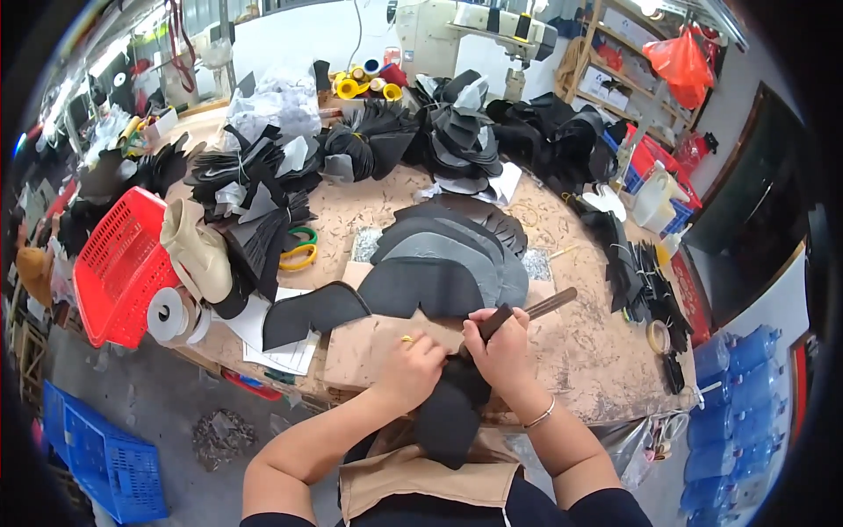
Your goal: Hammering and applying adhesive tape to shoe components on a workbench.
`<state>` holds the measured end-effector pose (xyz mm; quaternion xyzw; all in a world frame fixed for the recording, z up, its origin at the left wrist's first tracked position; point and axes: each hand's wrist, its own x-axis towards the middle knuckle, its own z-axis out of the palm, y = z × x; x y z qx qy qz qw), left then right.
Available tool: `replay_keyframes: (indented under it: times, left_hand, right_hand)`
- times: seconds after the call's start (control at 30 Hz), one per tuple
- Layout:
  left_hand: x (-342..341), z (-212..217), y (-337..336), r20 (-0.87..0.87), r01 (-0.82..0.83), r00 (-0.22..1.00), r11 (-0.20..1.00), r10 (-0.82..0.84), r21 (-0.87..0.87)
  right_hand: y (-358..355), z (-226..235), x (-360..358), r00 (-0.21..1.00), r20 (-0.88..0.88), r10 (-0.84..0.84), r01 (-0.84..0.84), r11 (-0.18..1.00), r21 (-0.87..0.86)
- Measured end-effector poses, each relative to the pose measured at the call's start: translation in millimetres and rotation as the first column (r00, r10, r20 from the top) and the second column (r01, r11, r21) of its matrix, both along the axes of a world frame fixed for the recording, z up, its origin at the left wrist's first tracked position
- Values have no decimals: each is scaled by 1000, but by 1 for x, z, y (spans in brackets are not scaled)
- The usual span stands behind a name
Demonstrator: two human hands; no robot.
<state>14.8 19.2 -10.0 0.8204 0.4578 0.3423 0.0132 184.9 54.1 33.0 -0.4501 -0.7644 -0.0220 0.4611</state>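
Apparently, right hand (502, 356) clamped round a dark tool (551, 304); left hand (414, 369) curled, its hold impossible to tell. Black piece (448, 423) overhung the table's (584, 369) near edge; a slack hold could have dropped it lapward.

The right hand (502, 350) covers part of a dark brown bar (551, 303), whether the left hand (413, 376) grips the black piece (448, 422) is hidden, and the lower edge cuts off both dark sleeves (608, 509), the upper edge the sewing machine (423, 39).
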Motion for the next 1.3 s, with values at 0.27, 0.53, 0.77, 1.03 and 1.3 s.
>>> replay_keyframes:
  times: [0.27,0.53,0.77,1.03,1.3]
  left_hand:
    - [0,4,-13,-164,2,986,998,8,57]
    - [2,1,-17,-186,-39,982,999,44,30]
    - [2,1,-15,9,-127,992,991,126,39]
    - [8,1,-11,-120,-129,983,989,136,68]
    - [37,7,61,-134,360,914,918,-383,-165]
  right_hand:
    - [-10,14,-3,997,-73,30,-31,999,-8]
    - [-12,18,-9,997,-70,19,-15,998,61]
    - [1,4,-10,993,54,108,-106,993,-44]
    - [-2,4,-5,996,24,84,-83,996,-36]
    - [-21,29,40,987,58,-150,147,988,53]
